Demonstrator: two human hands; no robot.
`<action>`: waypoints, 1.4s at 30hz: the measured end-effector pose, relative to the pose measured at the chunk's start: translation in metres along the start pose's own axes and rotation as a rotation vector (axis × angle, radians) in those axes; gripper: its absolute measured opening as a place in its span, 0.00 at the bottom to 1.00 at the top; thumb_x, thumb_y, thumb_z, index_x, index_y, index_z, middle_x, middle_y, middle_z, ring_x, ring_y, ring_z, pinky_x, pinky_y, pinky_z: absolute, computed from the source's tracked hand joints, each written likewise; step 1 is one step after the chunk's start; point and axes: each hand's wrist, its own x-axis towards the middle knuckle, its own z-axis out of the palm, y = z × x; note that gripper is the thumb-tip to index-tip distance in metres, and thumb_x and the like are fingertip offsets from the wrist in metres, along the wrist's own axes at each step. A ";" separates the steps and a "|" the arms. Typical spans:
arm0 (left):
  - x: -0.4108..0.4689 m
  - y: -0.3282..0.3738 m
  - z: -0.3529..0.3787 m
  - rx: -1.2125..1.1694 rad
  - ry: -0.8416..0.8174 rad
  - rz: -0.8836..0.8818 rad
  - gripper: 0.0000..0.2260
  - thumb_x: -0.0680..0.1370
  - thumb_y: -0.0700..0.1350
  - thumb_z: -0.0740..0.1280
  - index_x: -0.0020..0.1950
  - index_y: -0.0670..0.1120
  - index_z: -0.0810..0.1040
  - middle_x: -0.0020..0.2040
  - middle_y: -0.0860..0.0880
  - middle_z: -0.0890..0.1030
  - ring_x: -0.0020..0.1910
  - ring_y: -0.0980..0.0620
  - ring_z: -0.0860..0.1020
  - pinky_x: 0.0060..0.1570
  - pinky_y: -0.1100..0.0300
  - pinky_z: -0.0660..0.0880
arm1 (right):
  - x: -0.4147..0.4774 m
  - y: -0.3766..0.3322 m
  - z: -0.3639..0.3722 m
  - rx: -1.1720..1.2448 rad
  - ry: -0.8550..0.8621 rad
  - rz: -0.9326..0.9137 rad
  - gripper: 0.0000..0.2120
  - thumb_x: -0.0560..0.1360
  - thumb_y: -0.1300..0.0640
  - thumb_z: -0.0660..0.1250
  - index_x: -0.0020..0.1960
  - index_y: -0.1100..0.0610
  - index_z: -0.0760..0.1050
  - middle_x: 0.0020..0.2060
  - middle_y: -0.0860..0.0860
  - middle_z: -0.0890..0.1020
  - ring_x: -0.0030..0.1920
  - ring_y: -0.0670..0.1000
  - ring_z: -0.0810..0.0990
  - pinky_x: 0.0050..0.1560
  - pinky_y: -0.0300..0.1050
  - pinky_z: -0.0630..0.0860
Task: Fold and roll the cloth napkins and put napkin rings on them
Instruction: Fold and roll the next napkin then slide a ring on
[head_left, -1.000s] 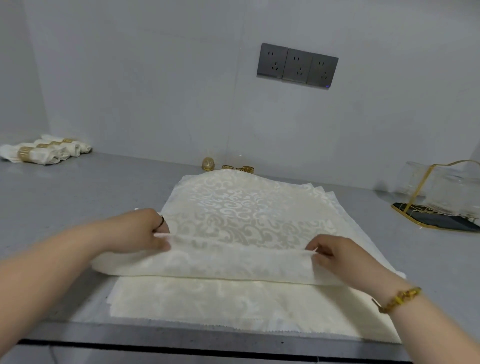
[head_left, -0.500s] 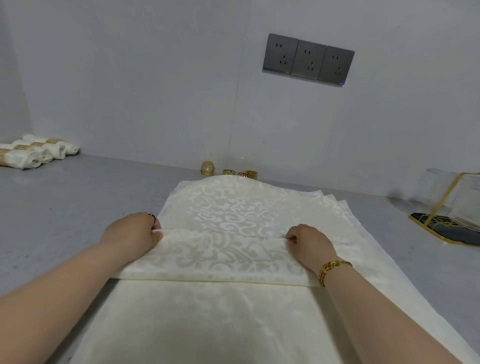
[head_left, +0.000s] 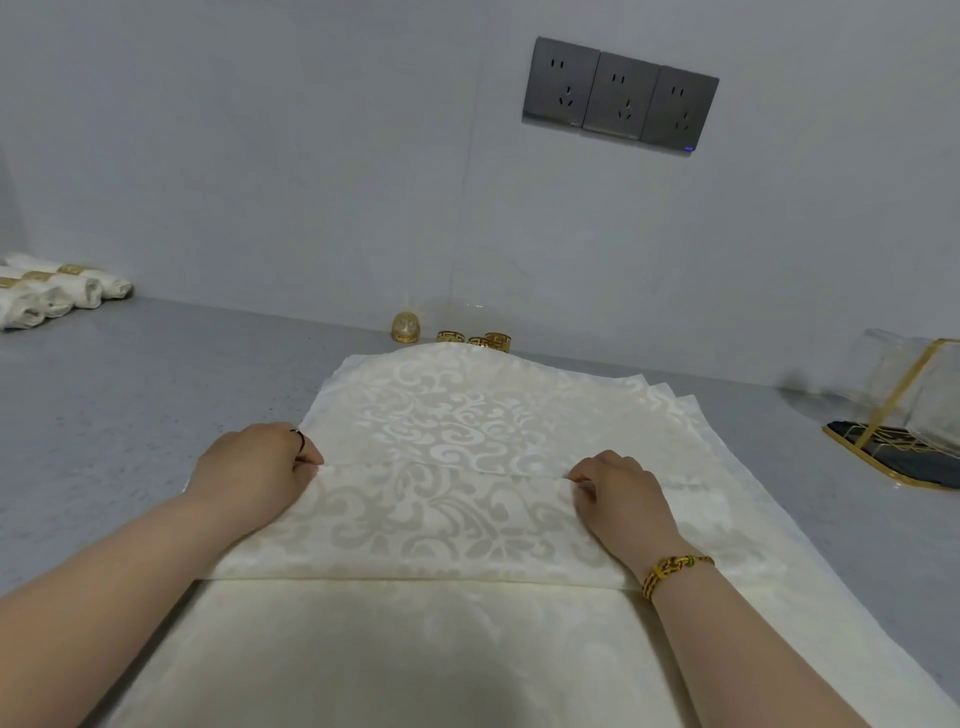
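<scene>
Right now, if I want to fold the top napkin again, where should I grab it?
Probably by the near crease of the top napkin, at its two ends, coming from your own side. That crease is straight, doubled and lies flat across the stack, so it should lift evenly. The left hand and right hand now pinch the single loose edge farther back.

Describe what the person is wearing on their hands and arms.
No sleeves are in view. The left hand wears a thin dark ring on one finger. At the wrist of the right hand sits a braided yellow bracelet with green and dark bits.
</scene>
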 end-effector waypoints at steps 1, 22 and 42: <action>0.000 0.001 0.000 0.011 -0.003 0.011 0.11 0.79 0.43 0.57 0.56 0.50 0.78 0.57 0.52 0.77 0.56 0.52 0.75 0.51 0.63 0.68 | -0.001 0.001 0.000 0.010 -0.005 -0.004 0.14 0.78 0.59 0.54 0.60 0.53 0.74 0.56 0.50 0.75 0.57 0.52 0.71 0.52 0.39 0.64; 0.004 0.002 -0.010 0.060 -0.095 -0.038 0.08 0.78 0.45 0.60 0.52 0.51 0.78 0.54 0.55 0.79 0.54 0.54 0.75 0.46 0.65 0.66 | 0.020 -0.007 0.005 0.044 -0.010 0.006 0.15 0.78 0.63 0.53 0.55 0.58 0.77 0.49 0.52 0.75 0.53 0.53 0.74 0.45 0.40 0.69; 0.058 0.133 0.004 -0.131 -0.747 0.186 0.14 0.74 0.48 0.68 0.33 0.47 0.66 0.33 0.53 0.66 0.31 0.55 0.65 0.33 0.64 0.62 | 0.018 0.005 0.002 0.821 0.152 0.217 0.09 0.77 0.63 0.59 0.55 0.58 0.75 0.47 0.47 0.75 0.50 0.44 0.72 0.45 0.29 0.64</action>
